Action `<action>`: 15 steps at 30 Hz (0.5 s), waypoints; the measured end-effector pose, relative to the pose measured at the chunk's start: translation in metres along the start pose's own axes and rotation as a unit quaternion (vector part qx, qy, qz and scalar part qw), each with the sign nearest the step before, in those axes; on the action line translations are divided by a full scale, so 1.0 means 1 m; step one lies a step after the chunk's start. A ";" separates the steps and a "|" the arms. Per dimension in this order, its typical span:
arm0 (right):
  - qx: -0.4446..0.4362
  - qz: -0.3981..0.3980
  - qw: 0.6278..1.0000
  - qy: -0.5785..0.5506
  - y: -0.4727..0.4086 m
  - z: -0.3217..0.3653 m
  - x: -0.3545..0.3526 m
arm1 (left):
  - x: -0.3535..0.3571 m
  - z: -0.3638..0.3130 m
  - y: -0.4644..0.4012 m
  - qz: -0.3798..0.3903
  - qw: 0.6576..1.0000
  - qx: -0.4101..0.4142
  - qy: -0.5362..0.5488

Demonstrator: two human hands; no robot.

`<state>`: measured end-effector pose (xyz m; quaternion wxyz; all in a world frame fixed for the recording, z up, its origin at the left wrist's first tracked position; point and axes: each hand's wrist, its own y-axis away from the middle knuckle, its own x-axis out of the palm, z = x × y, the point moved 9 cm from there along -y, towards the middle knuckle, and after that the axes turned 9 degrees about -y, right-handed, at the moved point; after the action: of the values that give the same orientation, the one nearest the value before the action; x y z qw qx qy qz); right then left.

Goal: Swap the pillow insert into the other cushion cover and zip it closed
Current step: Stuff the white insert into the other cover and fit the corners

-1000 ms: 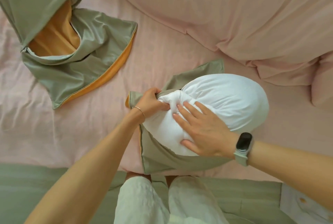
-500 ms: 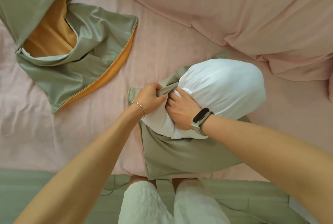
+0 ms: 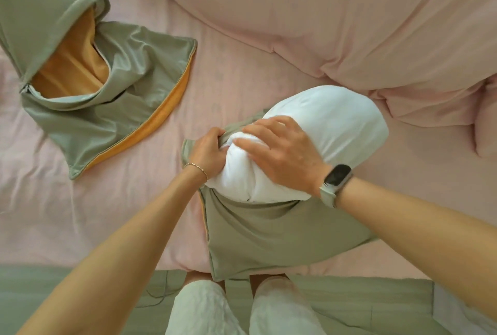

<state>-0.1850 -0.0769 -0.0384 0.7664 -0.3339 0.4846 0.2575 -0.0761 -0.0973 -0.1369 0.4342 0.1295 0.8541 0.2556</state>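
1. On the pink bed sheet (image 3: 242, 70), near the bed's front edge, lies a sage-green cushion cover (image 3: 274, 235) with the white pillow insert (image 3: 330, 124) partly inside it; the far half of the insert bulges out of the cover's opening.
2. Left hand (image 3: 208, 153): fingers curled tight, gripping the green rim of the cover's opening at the insert's left side. A thin bracelet (image 3: 197, 169) circles that wrist.
3. Right hand (image 3: 282, 151): palm down on the white insert just beside the left hand, fingers spread and pressing into the bunched fabric. A dark watch with a pale strap (image 3: 336, 181) sits on this wrist.
4. At the upper left, well apart from the hands, lies the other cushion cover (image 3: 129, 87), green outside and orange inside, empty and gaping open, its zip end visible at the left corner.
5. A rumpled pink duvet (image 3: 349, 25) fills the upper right, behind the insert.
6. The person's knees in pale trousers (image 3: 204, 310) show at the bottom edge, touching the near corner of the cover.
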 end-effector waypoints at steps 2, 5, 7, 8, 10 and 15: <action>-0.044 0.027 0.998 0.018 0.015 0.016 -0.010 | 0.000 -0.002 -0.001 -0.004 1.000 -0.016 0.025; -0.072 0.143 0.987 0.022 0.022 0.028 0.006 | -0.001 -0.003 -0.006 -0.002 0.999 -0.015 0.029; -0.089 0.194 0.976 0.034 0.019 0.038 0.018 | -0.001 0.003 -0.007 0.026 0.998 -0.025 0.058; -0.087 0.215 0.972 0.045 0.021 0.039 0.023 | 0.001 0.006 -0.008 0.063 0.992 -0.032 0.103; -0.063 0.263 0.961 0.059 0.030 0.030 0.032 | 0.003 0.010 -0.009 0.139 0.962 -0.059 0.229; 0.008 0.360 0.930 0.076 0.030 0.005 0.063 | 0.001 0.004 -0.016 0.150 0.964 -0.067 0.208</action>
<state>-0.1789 -0.0488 -0.1022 0.5860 -0.1498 0.6308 0.4860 -0.0737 -0.1087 -0.1480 0.2116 0.1709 0.8773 0.3954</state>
